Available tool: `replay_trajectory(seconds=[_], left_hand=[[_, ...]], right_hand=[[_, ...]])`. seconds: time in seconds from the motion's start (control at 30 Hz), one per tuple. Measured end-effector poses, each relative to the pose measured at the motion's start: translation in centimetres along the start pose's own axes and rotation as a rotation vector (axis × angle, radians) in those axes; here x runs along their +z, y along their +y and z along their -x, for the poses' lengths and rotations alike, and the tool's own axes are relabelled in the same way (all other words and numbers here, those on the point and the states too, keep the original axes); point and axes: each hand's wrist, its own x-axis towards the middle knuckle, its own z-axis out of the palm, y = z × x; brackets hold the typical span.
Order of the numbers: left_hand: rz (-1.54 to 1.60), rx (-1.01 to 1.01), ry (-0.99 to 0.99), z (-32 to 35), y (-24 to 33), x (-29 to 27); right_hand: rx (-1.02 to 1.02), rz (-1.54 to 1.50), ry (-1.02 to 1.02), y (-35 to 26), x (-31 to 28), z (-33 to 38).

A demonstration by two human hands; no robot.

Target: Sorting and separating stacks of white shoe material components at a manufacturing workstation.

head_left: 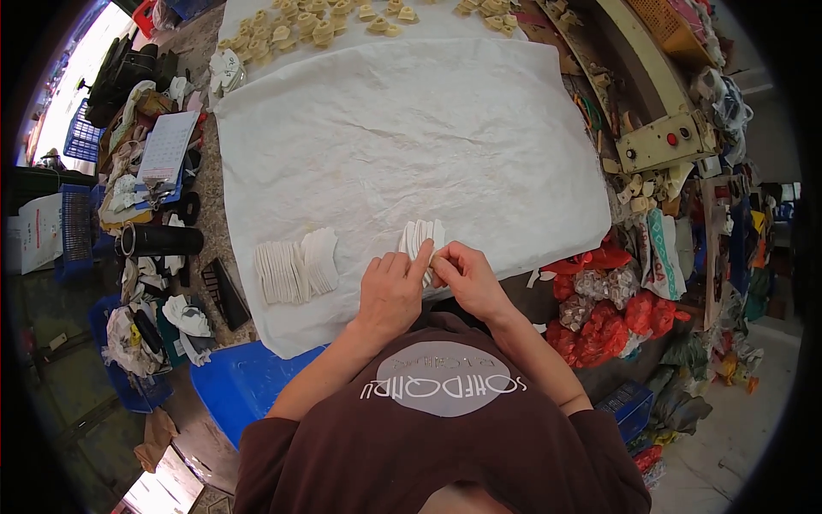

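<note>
A small bundle of white, flat, cloth-like pieces (419, 233) stands fanned on the white sheet just in front of my body. Its near end is covered by my fingers. My left hand (390, 291) comes to it from the left, index finger stretched along the pieces and the other fingers bent; its thumb is hidden. From the right, my right hand (469, 278) pinches the bundle's near right edge between thumb and index finger. To the left lies a longer row of similar white pieces (287, 267), overlapping closely, touched by neither hand.
The wrinkled white sheet (402, 128) covers the table. Many cream-coloured moulded parts (321, 32) lie along its far edge. Left are a clipboard (167, 146) and a black cylinder (161, 240); right, a control box (664, 141) and red plastic bags (599, 330). A blue seat (244, 385) is below.
</note>
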Motion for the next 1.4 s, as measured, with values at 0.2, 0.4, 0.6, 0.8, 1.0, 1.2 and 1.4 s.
replay_trajectory(seconds=[0.2, 0.4, 0.6, 0.8, 1.0, 1.2, 1.4], left_hand=[[0.17, -0.103, -0.047, -0.1, 0.6, -0.6], [0.728, -0.42, -0.206, -0.1, 0.2, -0.9], [0.98, -0.563, -0.124, 0.8, 0.0, 0.7], [1.019, -0.684, -0.227, 1.0, -1.0, 1.8], [1.265, -0.922, -0.209, 2.0, -1.4, 3.1], [1.56, -1.037, -0.138, 0.4, 0.0, -0.1], [0.954, -0.638, -0.336, 1.2, -1.1, 0.6]], right_hand=[[-0.027, -0.127, 0.01, 0.4, 0.3, 0.1], [-0.101, -0.008, 0.036, 1.6, 0.6, 0.4], [-0.224, 0.15, 0.096, 1.9, 0.9, 0.5], [-0.348, 0.406, 0.143, 1.9, 1.2, 0.6], [-0.361, 0.432, 0.099, 2.2, 1.2, 1.1], [-0.5, 0.481, 0.144, 2.2, 1.2, 0.9], [-0.397, 0.461, 0.065, 2.2, 1.3, 0.9]])
